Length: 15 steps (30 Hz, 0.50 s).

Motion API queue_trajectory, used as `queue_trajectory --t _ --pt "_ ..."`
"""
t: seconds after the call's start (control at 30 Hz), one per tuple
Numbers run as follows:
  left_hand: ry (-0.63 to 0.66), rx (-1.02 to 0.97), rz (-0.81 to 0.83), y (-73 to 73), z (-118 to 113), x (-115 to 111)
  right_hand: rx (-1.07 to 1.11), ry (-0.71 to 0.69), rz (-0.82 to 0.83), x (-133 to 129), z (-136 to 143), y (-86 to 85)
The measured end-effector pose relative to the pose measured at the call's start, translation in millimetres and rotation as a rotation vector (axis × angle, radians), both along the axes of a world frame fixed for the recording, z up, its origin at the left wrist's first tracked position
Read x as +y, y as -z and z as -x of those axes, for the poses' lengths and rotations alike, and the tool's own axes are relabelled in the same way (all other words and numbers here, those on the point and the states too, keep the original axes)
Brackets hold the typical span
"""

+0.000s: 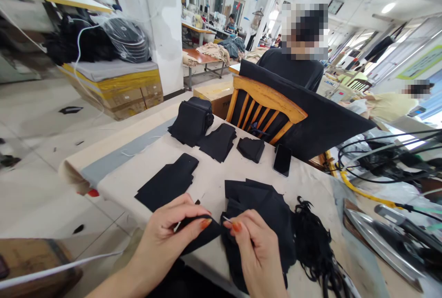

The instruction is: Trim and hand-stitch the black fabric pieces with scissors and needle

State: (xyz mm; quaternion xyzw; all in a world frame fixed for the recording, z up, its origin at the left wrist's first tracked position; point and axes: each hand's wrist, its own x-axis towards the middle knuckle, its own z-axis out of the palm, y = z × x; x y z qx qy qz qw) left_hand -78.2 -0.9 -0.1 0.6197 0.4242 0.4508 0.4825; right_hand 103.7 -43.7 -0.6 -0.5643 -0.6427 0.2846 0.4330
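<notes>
My left hand (172, 231) pinches a small black fabric piece (202, 238) near the table's front edge. My right hand (253, 247) holds a thin white pin or needle (227, 219) between thumb and forefinger, its tip close to that piece. Under my right hand lies a pile of black fabric pieces (262, 203). A flat stack of black cut pieces (167, 180) lies just beyond my left hand.
Further black stacks (217, 141), a black bundle (191, 120) and a phone (282, 160) sit on the cloth-covered table (214, 169). Black cords (312, 238) and an iron (380, 240) lie at right. A wooden chair (265, 104) with a seated person (293, 65) stands behind the table.
</notes>
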Motion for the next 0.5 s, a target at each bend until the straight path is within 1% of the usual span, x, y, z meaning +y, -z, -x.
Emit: queue_trajectory --t 0.07,0.17,0.33,0.5 --pt "0.018 0.029 -0.062 -2.9 1 -2 -0.144 0.012 -0.176 0 -3 -11.2" --pt "0.032 0.05 -0.133 -3.2 1 -4 -0.303 0.004 -0.331 0 -5 -23.7" --pt "0.037 0.059 -0.181 -1.3 2 -7 -0.499 -0.048 -0.408 1 -6 -31.3" --pt "0.05 0.07 -0.201 -2.1 4 -8 -0.521 -0.014 -0.443 2 -3 -33.1"
